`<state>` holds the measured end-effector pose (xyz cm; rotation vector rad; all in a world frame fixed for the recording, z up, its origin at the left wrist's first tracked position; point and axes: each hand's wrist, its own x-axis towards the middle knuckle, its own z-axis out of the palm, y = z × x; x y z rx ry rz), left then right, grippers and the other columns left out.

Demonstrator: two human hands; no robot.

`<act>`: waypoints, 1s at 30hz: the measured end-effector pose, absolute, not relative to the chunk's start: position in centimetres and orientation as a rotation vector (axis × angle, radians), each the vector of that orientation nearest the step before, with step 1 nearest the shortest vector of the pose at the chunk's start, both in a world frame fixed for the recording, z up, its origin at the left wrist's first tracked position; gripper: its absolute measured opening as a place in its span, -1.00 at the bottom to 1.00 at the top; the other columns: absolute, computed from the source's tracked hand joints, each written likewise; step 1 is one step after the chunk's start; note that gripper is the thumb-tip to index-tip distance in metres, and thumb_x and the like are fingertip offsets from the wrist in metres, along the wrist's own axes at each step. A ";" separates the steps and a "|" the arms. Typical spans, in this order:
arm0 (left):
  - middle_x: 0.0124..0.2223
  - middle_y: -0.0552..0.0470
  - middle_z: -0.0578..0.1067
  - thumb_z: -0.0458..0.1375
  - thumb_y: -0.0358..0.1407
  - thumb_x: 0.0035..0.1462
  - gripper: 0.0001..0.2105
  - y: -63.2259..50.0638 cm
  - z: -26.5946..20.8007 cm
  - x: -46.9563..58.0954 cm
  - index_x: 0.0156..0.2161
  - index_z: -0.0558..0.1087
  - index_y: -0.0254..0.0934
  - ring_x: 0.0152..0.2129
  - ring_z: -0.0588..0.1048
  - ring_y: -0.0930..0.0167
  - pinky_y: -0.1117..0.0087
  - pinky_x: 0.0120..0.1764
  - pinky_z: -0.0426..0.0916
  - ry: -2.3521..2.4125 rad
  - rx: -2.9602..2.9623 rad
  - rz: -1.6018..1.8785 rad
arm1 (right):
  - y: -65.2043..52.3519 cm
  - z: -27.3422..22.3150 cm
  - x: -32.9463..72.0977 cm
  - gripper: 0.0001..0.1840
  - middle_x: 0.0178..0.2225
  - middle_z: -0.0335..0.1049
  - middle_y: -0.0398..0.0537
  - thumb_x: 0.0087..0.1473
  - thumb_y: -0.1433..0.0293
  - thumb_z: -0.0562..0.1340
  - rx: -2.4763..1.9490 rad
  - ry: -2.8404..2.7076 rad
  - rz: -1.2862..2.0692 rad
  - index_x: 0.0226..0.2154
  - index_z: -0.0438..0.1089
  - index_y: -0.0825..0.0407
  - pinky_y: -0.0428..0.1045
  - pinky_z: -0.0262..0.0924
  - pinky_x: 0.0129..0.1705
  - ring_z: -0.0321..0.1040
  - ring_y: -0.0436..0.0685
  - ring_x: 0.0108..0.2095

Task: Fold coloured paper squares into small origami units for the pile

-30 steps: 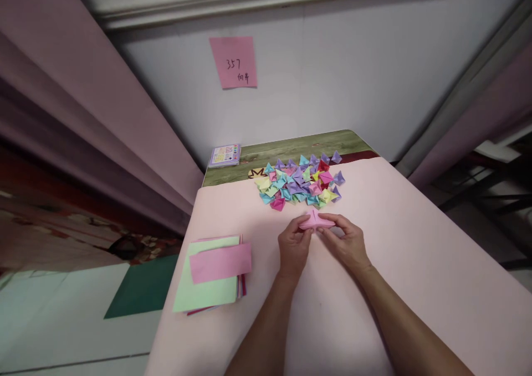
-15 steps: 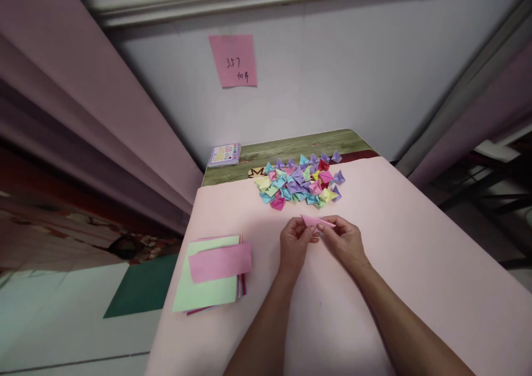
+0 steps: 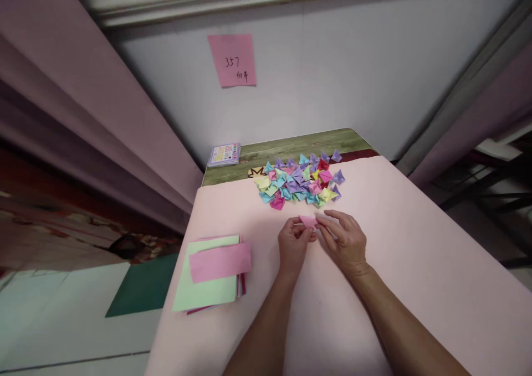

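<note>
A small folded piece of pink paper (image 3: 308, 221) is held between my two hands, a little above the pink tabletop. My left hand (image 3: 293, 242) pinches it from the left, thumb in front. On its right end, the thumb and index finger of my right hand (image 3: 346, 241) close on the paper, while the other fingers are lifted and apart. Just beyond my hands lies a pile of folded paper pieces (image 3: 296, 186) in purple, blue, yellow, green, pink and red.
At the left, a stack of coloured paper (image 3: 203, 293) has a light green sheet uppermost, with a pink strip (image 3: 220, 262) across it. A pad of printed sheets (image 3: 224, 154) sits at the far left corner. A pink note (image 3: 233, 60) hangs on the wall behind the table (image 3: 415, 243).
My right hand has shifted its grip and raised its outer fingers. The pink paper now looks shorter, its right side hidden or folded in. My left hand has barely moved.
</note>
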<state>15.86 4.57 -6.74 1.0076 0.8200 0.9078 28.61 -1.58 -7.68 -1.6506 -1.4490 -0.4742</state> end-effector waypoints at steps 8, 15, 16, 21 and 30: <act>-0.47 0.07 0.56 0.35 -0.30 -0.09 -0.69 4.9 -7.1 15.9 -0.23 0.42 -0.33 -0.53 0.58 0.40 0.38 -0.35 0.51 0.808 0.950 0.886 | -1.6 -7.7 28.5 -0.76 -0.23 0.54 -0.08 0.13 0.42 0.31 -1.655 -1.428 -0.492 -0.11 0.50 -0.09 0.04 0.29 -0.14 0.46 0.14 -0.23; -0.43 0.07 0.55 0.29 -0.32 -0.02 -0.76 4.9 -7.0 15.8 -0.21 0.42 -0.32 -0.51 0.53 0.46 0.44 -0.35 0.45 0.756 1.009 0.913 | -1.6 -7.5 28.3 -0.91 -0.16 0.49 -0.04 0.10 0.31 0.33 -1.635 -1.272 -0.183 -0.30 0.45 -0.07 0.11 0.29 -0.05 0.43 0.19 -0.11; -0.42 0.07 0.55 0.28 -0.33 -0.01 -0.77 4.9 -7.0 15.8 -0.20 0.42 -0.31 -0.50 0.53 0.46 0.43 -0.34 0.44 0.751 1.026 0.918 | -1.5 -7.5 28.3 -0.88 -0.14 0.48 -0.02 0.09 0.28 0.33 -1.627 -1.256 -0.128 -0.31 0.43 -0.06 0.12 0.29 -0.04 0.42 0.21 -0.09; -0.41 0.07 0.54 0.25 -0.34 0.01 -0.77 4.8 -6.8 15.8 -0.17 0.44 -0.29 -0.47 0.51 0.46 0.44 -0.30 0.42 0.744 1.130 0.932 | -1.3 -7.7 28.6 -0.77 -0.06 0.43 0.04 0.02 0.19 0.36 -1.618 -1.229 0.075 -0.32 0.40 -0.05 0.17 0.28 0.01 0.38 0.26 -0.02; -0.36 0.03 0.56 0.22 -0.30 0.08 -0.83 4.5 -6.7 15.7 -0.19 0.48 -0.28 -0.44 0.49 0.46 0.45 -0.27 0.41 0.735 1.288 0.921 | -1.3 -7.7 28.7 -0.81 -0.10 0.46 0.01 0.07 0.21 0.32 -1.615 -1.192 0.186 -0.28 0.44 -0.05 0.14 0.29 -0.01 0.40 0.23 -0.06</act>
